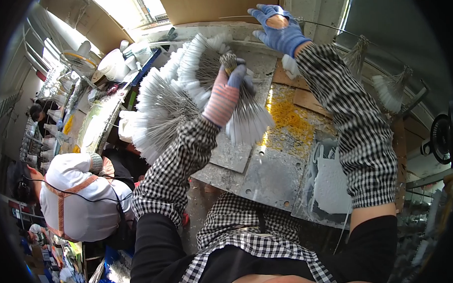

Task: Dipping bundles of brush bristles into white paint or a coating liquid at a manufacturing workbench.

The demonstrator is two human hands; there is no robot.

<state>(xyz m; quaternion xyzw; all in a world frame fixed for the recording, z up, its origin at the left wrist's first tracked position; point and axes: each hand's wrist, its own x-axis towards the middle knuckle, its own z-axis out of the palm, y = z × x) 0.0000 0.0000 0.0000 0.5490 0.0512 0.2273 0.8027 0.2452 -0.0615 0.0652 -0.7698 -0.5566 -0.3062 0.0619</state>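
Note:
My left hand, in a pink-and-grey striped glove with bluish fingertips, is closed around the gathered stems of a bundle of wire-stemmed white brushes. The bundle's white tips fan out below the fist, and the stem ends poke out above it. Beside and behind that hand, large fans of similar white brushes lie piled on the workbench. At the back of the bench my right hand, in a blue glove with a bare patch on its back, has its fingers stretched apart. It is over a thin metal rod, and contact cannot be made out.
Smaller brush bundles hang along the rod at right. Yellow strands are scattered on the bench beside brown boards. A white-crusted tray sits at the bench's right. At left sits another person in white; a black fan stands far right.

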